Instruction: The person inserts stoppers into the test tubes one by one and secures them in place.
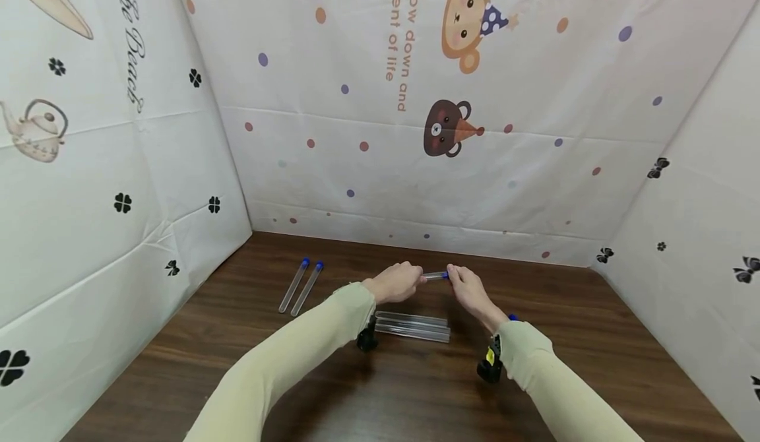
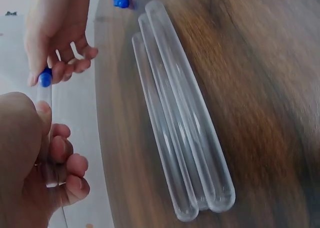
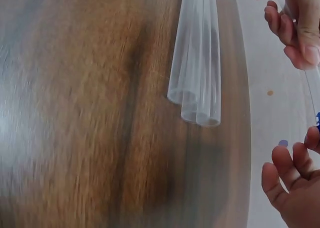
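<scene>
At mid-frame in the head view: a clear tube (image 1: 435, 276), raised above the bench (image 1: 380, 402), with a blue cap (image 1: 445, 275) at its right end.
Left grip (image 1: 396, 282): curled round the tube.
Right grip (image 1: 469, 291): pinched the cap.
Bench edges: the far one met the back cloth (image 1: 380, 171) beyond the hands; the left cloth (image 1: 113, 244) and right cloth (image 1: 700, 211) bounded the sides.
Room: brown wood stretched right of the right sleeve (image 1: 564, 389) and along the bottom of the frame.
Three tubes (image 1: 412, 327): lay together between the wrists, lower centre.
Capped pair (image 1: 301, 288): lay slanted, left of centre, near the left sleeve (image 1: 297, 349).
Blue piece (image 1: 513, 318): partly hidden behind the right cuff.
</scene>
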Demonstrator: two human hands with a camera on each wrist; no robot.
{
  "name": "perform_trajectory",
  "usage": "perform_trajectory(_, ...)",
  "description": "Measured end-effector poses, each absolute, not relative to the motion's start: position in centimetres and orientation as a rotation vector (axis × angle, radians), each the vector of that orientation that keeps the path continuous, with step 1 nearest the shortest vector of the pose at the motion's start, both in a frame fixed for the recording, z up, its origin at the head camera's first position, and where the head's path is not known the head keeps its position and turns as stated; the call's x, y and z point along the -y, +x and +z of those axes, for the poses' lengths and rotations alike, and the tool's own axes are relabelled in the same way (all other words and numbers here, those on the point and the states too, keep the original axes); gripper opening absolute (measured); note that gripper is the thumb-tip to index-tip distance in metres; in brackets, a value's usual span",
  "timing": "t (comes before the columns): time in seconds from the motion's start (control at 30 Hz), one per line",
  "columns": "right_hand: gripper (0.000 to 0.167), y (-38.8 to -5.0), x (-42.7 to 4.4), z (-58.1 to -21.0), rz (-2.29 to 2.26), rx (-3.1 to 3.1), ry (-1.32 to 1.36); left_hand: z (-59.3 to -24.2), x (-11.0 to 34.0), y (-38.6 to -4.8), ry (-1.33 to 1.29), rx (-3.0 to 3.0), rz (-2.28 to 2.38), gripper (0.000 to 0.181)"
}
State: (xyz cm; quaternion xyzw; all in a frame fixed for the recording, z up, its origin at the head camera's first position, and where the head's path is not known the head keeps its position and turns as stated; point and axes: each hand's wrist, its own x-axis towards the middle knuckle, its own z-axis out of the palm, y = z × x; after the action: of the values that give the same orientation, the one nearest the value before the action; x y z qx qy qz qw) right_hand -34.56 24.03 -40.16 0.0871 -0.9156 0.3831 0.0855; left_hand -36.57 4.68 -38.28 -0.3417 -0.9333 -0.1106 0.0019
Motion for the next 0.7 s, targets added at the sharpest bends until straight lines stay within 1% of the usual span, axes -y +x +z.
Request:
perform_trajectory(0.23,0.041,-34.5,-23.5,-40.5,1.241,2.709,0.157,-38.3,-5.3,-35.9,-1.011,2.937,-0.323,0.024)
perform_trajectory(0.37,0.044,-34.5,-23.2,-40.8,1.309,2.701,0.096,-38.4,-5.4,-35.9,-0.975,2.937,-0.319,0.024)
perform_trajectory(0.57,0.048,-34.7,-23.2,-40.6,1.307,2.763,0.15,-38.8,-4.9,-36.3,-0.995,2.977,-0.354,0.021)
perform_trajectory(0.7,0.049,-34.8,-23.4,-40.2,1.285,2.794,0.179,-38.9,-4.4,-36.5,-1.059,2.977,-0.391,0.014)
